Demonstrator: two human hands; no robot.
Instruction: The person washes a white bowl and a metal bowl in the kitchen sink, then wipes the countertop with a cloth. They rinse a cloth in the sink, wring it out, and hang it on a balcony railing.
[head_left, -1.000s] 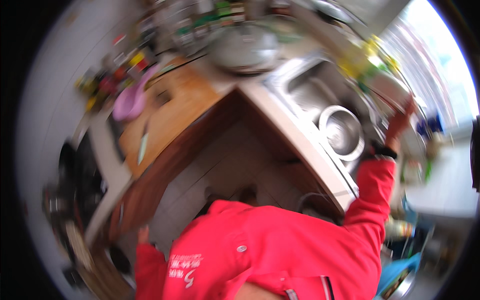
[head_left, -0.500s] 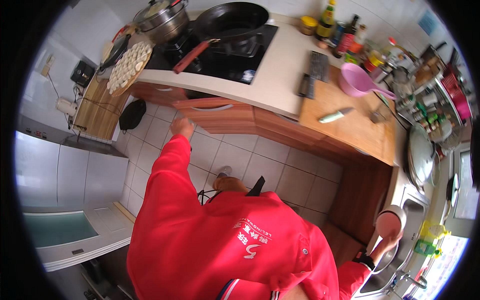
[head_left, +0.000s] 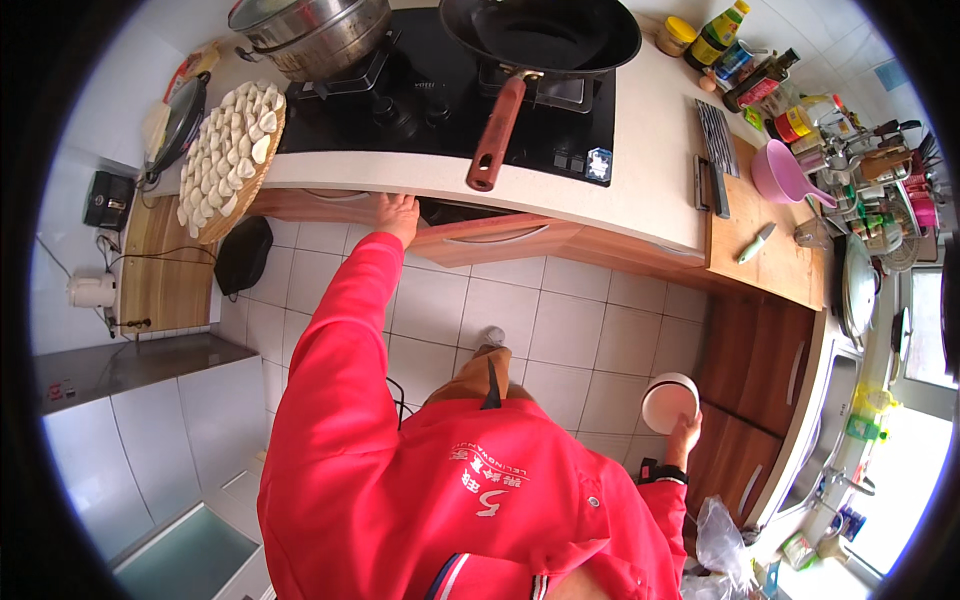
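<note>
My left hand [head_left: 397,218] reaches forward to the counter front, its fingers over the left edge of a wood-grain cabinet door [head_left: 500,238]. That door stands ajar, with a dark gap above it under the hob. Low on the right, my right hand [head_left: 684,432] grips a round bowl [head_left: 668,404] by its side. The bowl has a white rim and a pinkish inside, and it is held over the floor beside the right-hand cabinets. Nothing shows inside the bowl.
A black wok [head_left: 540,35] with a red-brown handle sits on the hob, left of it a steel steamer pot [head_left: 315,40]. Dumplings cover a round tray [head_left: 235,155]. On the cutting board [head_left: 765,275] lie a green-handled knife [head_left: 757,243] and a pink strainer-like bowl [head_left: 785,172].
My right hand has brought the bowl from beside the sink leftward, over the floor. My left hand has moved up onto the cabinet door's edge. The view has shifted closer to the counter.
</note>
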